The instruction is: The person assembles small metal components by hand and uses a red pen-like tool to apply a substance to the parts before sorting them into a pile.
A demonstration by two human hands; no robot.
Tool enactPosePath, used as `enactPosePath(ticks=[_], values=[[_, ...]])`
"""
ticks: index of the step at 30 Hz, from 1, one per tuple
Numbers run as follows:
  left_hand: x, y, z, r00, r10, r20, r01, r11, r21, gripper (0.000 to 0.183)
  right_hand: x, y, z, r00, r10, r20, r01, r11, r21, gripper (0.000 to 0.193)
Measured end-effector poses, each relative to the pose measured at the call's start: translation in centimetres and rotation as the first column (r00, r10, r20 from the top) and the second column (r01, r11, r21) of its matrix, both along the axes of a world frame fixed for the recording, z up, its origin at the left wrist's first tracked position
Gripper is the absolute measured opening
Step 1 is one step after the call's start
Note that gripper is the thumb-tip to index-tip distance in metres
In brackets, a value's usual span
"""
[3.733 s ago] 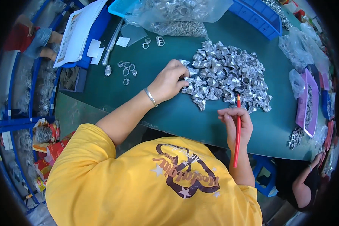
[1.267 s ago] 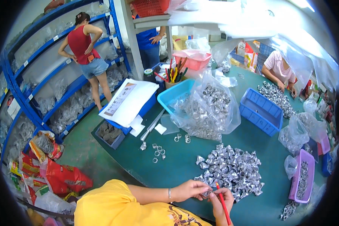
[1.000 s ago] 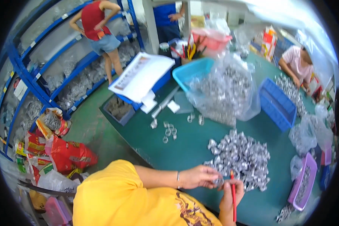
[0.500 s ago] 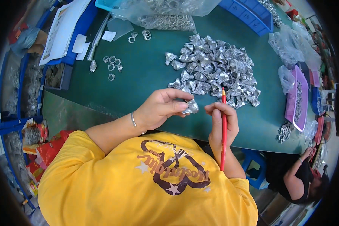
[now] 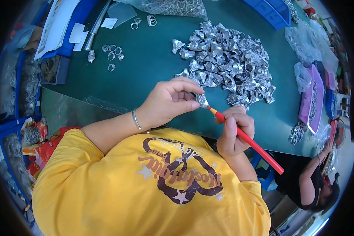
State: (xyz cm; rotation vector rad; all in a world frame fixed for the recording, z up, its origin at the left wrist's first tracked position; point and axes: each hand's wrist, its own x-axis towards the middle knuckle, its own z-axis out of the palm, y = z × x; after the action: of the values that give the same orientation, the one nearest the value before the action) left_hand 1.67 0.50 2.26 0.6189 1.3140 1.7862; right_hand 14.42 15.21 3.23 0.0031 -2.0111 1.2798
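My left hand pinches a silver ring between thumb and fingers, above the near edge of the green table. In my right hand is a red pencil, slanting down to the right. Its pointed end, with a yellow band below the tip, meets the lower side of the ring or lies right at it. Beyond my hands lies a large heap of chunky silver rings. Several smaller rings lie loose at the left.
A tapered metal rod lies far left near papers. Bagged rings and a blue bin stand at the back. At right are a purple basket and plastic bags. Another person sits at lower right.
My right hand has tilted the pencil from nearly upright to slanting, bringing its tip to the ring. The ring has turned in my left hand. The whole view has shifted slightly.
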Motion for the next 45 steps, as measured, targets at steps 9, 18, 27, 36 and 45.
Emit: enactPosePath(ticks=[9, 18, 27, 36, 45], values=[[0.0, 0.3, 0.9, 0.999, 0.020, 0.037, -0.019, 1.000, -0.019, 0.030, 0.0, 0.1, -0.1, 0.988, 0.101, 0.117, -0.105, 0.994, 0.026, 0.007], [0.3, 0.0, 1.1, 0.880, 0.100, -0.464, -0.105, 0.994, 0.016, 0.043, -0.9, 0.2, 0.3, 0.896, 0.208, 0.392, 0.065, 0.813, -0.579, 0.015], [0.2, -0.3, 0.6, 0.998, 0.003, -0.058, -0.007, 0.998, -0.065, 0.019, -0.6, 0.2, -1.0, 0.901, 0.345, 0.263, 0.042, 0.534, -0.845, 0.023], [-0.9, 1.5, 1.6, 0.877, 0.091, -0.471, -0.048, 0.993, 0.103, 0.017, -1.9, 0.3, -1.3, 0.995, -0.020, 0.097, 0.059, 0.904, -0.423, 0.020], [-19.7, 7.0, 13.7, -0.553, 0.376, -0.743, -0.279, 0.757, 0.591, 0.013, -0.2, 1.2, 0.2, 0.995, -0.029, 0.093, 0.069, 0.881, -0.468, 0.019]])
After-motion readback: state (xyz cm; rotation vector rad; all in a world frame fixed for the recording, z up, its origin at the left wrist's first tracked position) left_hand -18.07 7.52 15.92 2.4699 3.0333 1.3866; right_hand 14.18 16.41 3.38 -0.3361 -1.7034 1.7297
